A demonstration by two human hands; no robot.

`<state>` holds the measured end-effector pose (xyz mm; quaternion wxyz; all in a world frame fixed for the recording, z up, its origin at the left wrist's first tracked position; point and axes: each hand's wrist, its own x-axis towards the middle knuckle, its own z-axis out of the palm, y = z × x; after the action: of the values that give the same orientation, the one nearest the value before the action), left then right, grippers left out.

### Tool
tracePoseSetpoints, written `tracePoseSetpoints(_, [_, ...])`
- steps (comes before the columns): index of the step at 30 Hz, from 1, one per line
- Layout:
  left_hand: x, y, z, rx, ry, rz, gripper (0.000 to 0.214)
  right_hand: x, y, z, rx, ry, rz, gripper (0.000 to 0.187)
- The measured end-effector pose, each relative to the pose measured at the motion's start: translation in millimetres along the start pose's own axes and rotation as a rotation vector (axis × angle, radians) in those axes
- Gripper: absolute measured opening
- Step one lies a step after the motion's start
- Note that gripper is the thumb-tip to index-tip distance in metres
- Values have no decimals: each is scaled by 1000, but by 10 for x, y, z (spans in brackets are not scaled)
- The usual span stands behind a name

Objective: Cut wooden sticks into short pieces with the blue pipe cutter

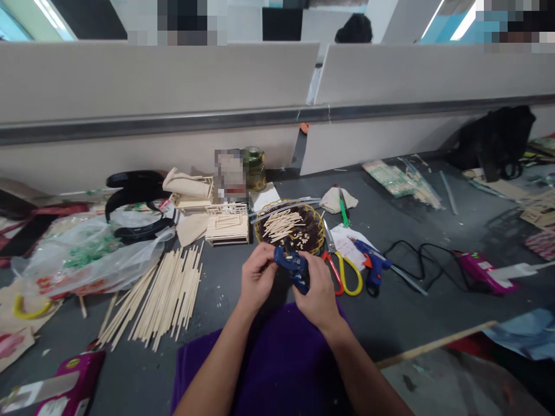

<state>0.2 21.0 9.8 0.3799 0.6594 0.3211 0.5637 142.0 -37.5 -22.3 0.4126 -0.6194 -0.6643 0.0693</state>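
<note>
Right hand (319, 289) wrapped around a dark blue hand tool (299, 270), closed on its body. Left hand (259, 278) curled at the tool's head; can't tell how tightly, or what it holds. Tool's up off the table, just this side of the basket (322, 238). Head points left and slightly away from the wearer; long axis slants back into the right palm. Basket: woven, round, dark inside, yellow looped rim, short pale wooden sticks (282, 224) inside. Right of it: steel scissors (356, 277), red and yellow plastic loops; blue glue gun (376, 273). Left: long, straight wooden sticks (167, 294), fanned out.
</note>
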Motion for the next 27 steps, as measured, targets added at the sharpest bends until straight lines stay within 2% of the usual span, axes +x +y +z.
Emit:
tracePoseSetpoints(8, [-5, 23, -14, 56, -27, 68, 16, -6, 2, 8, 66, -44, 45, 50])
tracePoseSetpoints(27, [23, 105, -16, 204, -30, 58, 18, -43, -35, 67, 257, -121, 148, 44])
